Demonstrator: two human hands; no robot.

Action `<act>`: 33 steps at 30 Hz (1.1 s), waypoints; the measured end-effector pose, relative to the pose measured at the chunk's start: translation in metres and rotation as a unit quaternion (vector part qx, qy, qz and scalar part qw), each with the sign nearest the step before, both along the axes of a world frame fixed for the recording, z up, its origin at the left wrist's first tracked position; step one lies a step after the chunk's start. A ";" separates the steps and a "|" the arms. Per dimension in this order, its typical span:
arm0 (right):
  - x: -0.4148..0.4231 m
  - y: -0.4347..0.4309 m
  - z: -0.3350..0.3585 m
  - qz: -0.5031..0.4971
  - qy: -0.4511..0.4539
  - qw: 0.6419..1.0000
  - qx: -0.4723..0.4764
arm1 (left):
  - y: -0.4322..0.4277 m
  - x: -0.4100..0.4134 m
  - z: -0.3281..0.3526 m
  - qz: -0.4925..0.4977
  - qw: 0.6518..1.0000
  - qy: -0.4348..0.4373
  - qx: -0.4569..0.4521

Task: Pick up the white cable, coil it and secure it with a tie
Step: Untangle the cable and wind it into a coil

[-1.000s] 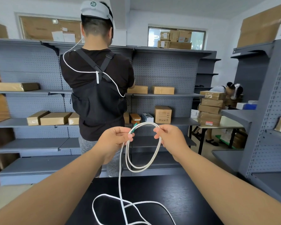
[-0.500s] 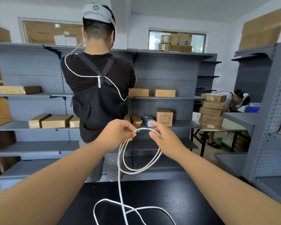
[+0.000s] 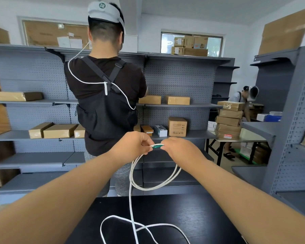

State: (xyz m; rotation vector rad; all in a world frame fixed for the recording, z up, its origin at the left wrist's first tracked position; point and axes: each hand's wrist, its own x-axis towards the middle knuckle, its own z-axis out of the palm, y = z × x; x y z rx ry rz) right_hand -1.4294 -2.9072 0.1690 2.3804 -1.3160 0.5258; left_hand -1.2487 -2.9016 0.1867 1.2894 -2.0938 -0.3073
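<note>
Head view, nearest first: what lies on the black table point(image 3: 201, 217)?

— Loose slack of the white cable point(image 3: 155, 186). It sprawls over the dark wood-grain top in wide loops that cross each other, and runs off the bottom edge of the picture.

Where does the cable go from there?

— One strand climbs straight up off the table to the left hand point(image 3: 130, 147). Under both hands hangs the coiled part, two or so rounds close together, in the air beyond the table's far edge and touching nothing.

How do the hands hold it?

— Both are raised in front of the chest, close together. The left hand pinches the cable between thumb and curled fingers at the top of the coil. The right hand point(image 3: 181, 150) has its fingers curled in too, pinching the strands from the other side. A short green connector point(image 3: 156, 146) shows in the small gap between the two hands.

What is behind them?

— A person in a black shirt point(image 3: 106, 103) stands just past the table, back turned, wearing a grey headband point(image 3: 104, 11) marked 28, with a white lead looping down the back. That person faces the grey pegboard shelving point(image 3: 180, 80), which carries brown cardboard boxes point(image 3: 177, 126) on several levels.

And farther off?

— To the right, a stack of taped boxes point(image 3: 229, 120) sits on a folding table point(image 3: 245, 138), with a second person point(image 3: 239, 97) bent behind it. High on the back wall, more cartons fill a window point(image 3: 190, 44).
</note>
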 end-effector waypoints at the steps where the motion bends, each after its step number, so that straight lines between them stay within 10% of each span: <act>1: -0.001 0.000 0.000 0.000 0.002 1.000 -0.008 | 0.000 -0.001 -0.002 -0.001 1.000 0.003 0.001; 16: -0.026 0.008 0.011 -0.083 -0.017 0.996 -0.012 | 0.012 -0.004 -0.041 -0.103 0.935 0.248 0.231; 33: -0.036 0.012 -0.021 -0.088 -0.417 0.897 0.119 | 0.012 0.000 -0.038 -0.009 0.966 0.250 0.071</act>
